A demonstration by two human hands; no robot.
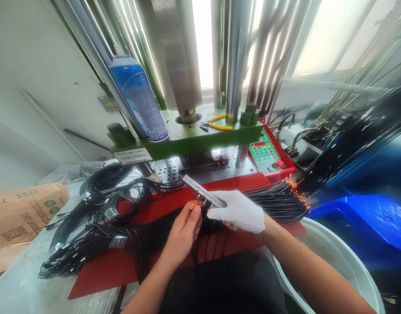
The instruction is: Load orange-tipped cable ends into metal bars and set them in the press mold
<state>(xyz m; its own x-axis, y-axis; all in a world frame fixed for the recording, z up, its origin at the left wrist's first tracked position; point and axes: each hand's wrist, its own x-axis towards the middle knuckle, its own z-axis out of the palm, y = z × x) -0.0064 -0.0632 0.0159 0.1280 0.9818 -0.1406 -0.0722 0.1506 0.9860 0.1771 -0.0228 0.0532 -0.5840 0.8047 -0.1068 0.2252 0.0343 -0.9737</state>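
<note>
My left hand [187, 226], bare, pinches a small orange cable end [192, 206] between thumb and fingers. In a white glove, my right hand [238, 211] is closed around a metal bar [200, 188] with small pins along its lower edge. The bar tilts, its free end pointing up and left toward the press. Both hands are close together, the orange end just left of the bar's pins. Beneath them runs a thick bundle of black cables [272, 200] across a red sheet [105, 272]. My right fingertips are partly hidden.
A green press [200, 139] stands ahead, with a blue spray can [139, 100] and yellow-handled pliers [221, 122] on its plate. Its control panel [264, 150] is at the right. Coiled cables [102, 185] lie left. A pale round bin [347, 257] and blue container [367, 222] stand right.
</note>
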